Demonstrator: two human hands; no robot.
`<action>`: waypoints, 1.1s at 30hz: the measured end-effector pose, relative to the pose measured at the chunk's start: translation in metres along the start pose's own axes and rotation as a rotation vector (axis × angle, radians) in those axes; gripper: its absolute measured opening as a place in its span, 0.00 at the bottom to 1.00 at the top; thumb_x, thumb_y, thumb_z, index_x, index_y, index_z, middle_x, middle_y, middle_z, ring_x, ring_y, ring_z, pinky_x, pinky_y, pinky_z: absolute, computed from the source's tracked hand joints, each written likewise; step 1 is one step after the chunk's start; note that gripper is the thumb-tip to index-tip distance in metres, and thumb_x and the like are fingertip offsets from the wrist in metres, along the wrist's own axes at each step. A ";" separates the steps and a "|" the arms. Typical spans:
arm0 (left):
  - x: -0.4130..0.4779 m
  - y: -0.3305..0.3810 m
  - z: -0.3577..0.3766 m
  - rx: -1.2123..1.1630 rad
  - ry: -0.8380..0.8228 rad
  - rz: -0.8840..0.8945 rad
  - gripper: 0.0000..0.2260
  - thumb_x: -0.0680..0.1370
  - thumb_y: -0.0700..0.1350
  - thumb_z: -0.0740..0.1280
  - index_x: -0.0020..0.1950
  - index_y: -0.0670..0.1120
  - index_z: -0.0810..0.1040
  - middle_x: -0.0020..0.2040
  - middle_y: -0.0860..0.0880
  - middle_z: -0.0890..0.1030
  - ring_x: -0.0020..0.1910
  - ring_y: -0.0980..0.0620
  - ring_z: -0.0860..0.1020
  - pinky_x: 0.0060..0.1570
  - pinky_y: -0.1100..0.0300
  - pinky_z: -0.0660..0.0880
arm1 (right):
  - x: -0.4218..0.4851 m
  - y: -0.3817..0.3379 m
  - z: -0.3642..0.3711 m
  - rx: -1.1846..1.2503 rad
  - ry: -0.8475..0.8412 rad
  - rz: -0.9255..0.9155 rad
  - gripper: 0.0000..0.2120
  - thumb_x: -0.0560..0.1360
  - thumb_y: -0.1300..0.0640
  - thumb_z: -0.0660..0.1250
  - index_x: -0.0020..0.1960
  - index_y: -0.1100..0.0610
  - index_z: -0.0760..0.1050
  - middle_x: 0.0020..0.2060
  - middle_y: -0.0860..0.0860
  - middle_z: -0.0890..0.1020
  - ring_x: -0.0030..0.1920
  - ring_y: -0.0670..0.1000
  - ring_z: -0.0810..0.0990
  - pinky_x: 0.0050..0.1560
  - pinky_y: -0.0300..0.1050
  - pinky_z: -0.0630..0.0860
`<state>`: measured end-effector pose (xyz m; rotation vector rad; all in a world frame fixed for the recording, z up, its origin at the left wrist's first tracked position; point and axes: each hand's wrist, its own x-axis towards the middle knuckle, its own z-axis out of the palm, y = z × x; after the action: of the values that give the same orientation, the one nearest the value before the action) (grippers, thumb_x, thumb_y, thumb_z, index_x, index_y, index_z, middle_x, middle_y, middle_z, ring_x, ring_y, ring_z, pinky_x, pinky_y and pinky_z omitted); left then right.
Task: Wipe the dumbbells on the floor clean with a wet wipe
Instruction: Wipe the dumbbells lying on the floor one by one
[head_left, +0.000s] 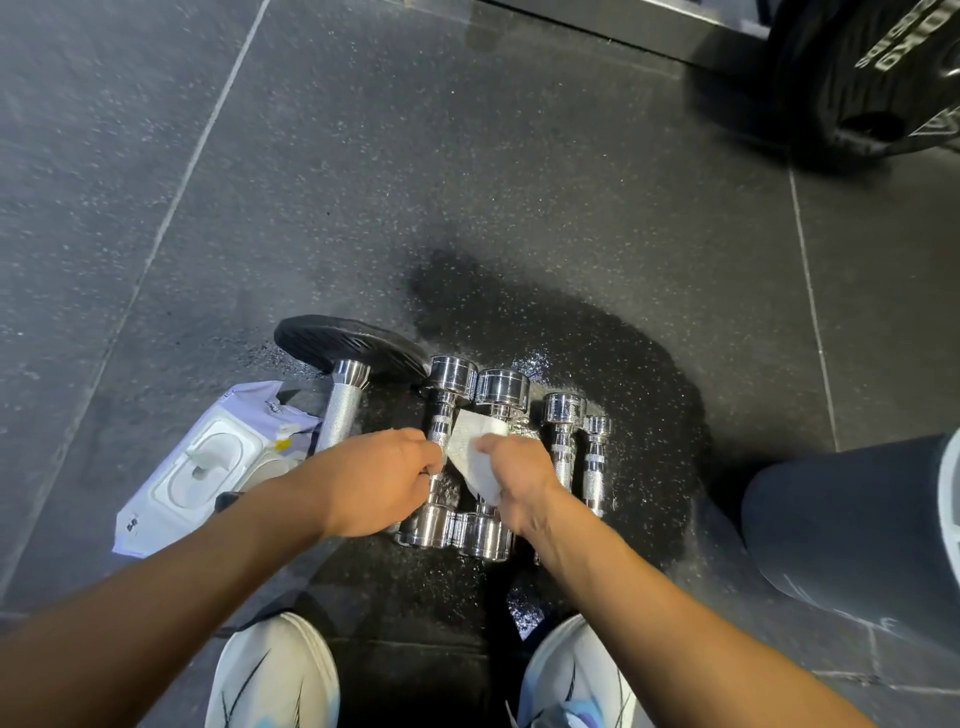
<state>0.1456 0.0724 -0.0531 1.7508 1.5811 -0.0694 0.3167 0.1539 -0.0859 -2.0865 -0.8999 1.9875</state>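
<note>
Several chrome dumbbells lie side by side on the dark rubber floor. My left hand (382, 480) grips the handle of the leftmost chrome dumbbell (451, 375). My right hand (514, 475) holds a white wet wipe (475, 441) over the handle of the second dumbbell (503, 387). Two smaller dumbbells (564, 410) (596, 426) rest to the right, untouched. A bar with a black plate (343, 343) lies to the left of the row.
A white wet-wipe pack (208, 462) with its lid open lies left of the dumbbells. A large black weight plate (872, 78) stands at the top right. A dark grey cylinder (852, 530) sits at the right. My white shoes (275, 675) are at the bottom.
</note>
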 end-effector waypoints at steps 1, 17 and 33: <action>0.000 0.000 0.000 0.001 -0.002 -0.001 0.10 0.83 0.48 0.57 0.60 0.54 0.76 0.55 0.54 0.75 0.49 0.54 0.77 0.55 0.51 0.76 | 0.002 -0.003 0.000 0.048 -0.012 0.010 0.20 0.78 0.56 0.70 0.68 0.59 0.72 0.59 0.57 0.78 0.61 0.61 0.78 0.66 0.60 0.76; -0.001 0.002 -0.001 -0.026 -0.002 -0.002 0.10 0.83 0.48 0.58 0.59 0.53 0.77 0.54 0.55 0.76 0.50 0.54 0.77 0.55 0.53 0.76 | -0.013 0.013 -0.010 -0.875 -0.047 -0.178 0.29 0.84 0.52 0.61 0.77 0.65 0.55 0.58 0.57 0.80 0.43 0.49 0.77 0.39 0.39 0.76; -0.001 0.006 -0.005 0.000 -0.012 -0.007 0.10 0.84 0.47 0.57 0.60 0.52 0.76 0.54 0.53 0.76 0.47 0.54 0.76 0.53 0.54 0.75 | 0.002 -0.029 -0.016 0.277 -0.241 0.056 0.19 0.77 0.68 0.60 0.66 0.65 0.74 0.53 0.61 0.79 0.45 0.58 0.81 0.41 0.49 0.79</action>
<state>0.1482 0.0740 -0.0463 1.7421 1.5781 -0.0831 0.3221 0.1836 -0.0712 -1.7701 -0.5614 2.2779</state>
